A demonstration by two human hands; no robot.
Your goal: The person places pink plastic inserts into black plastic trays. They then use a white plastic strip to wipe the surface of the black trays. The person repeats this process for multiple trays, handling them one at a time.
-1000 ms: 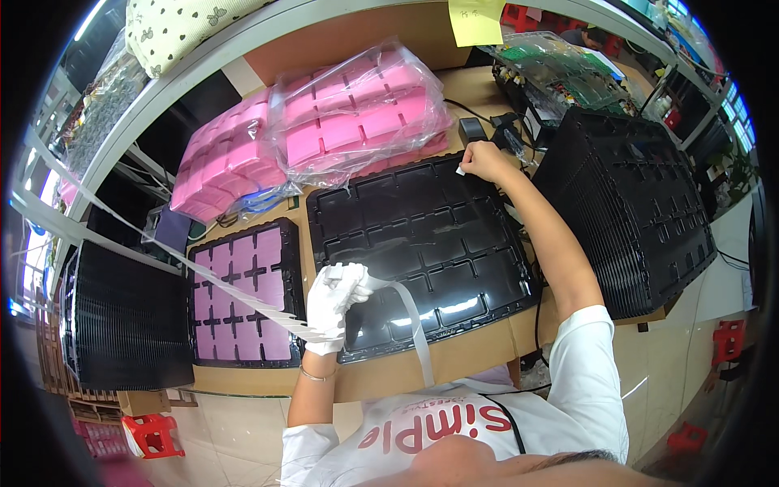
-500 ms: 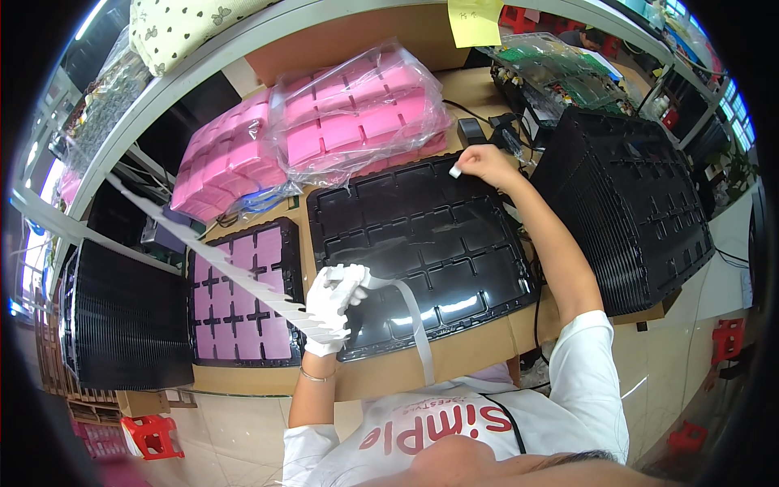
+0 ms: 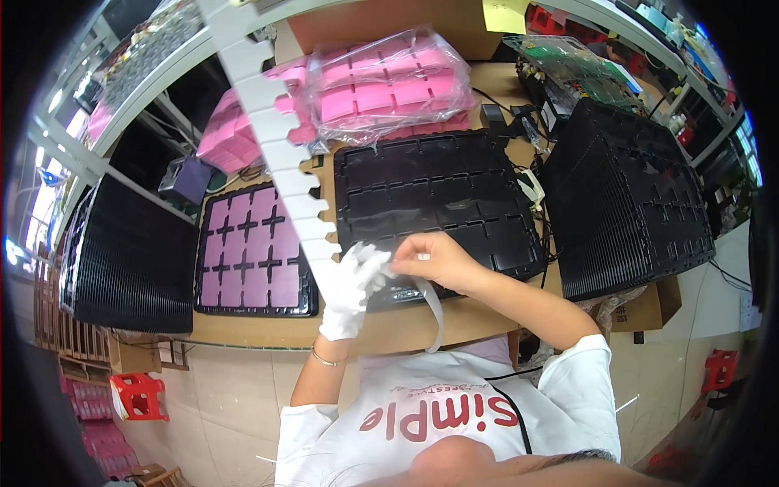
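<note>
While both of my hands meet over the near edge of a large black tray (image 3: pixel 434 191), the gloved left hand (image 3: pixel 350 290) has its fingers curled closed on a white strip (image 3: pixel 284 158), whose notched length runs to the top of the view. The fingers of my bare right hand (image 3: pixel 438 260) bend against the gloved fingertips; how far closed, and on what, I cannot tell. A narrow pale band (image 3: pixel 433 310) hangs beside them. Tray flat on the desk (image 3: pixel 389 329); smaller purple-filled tray (image 3: pixel 260 310) to its left.
</note>
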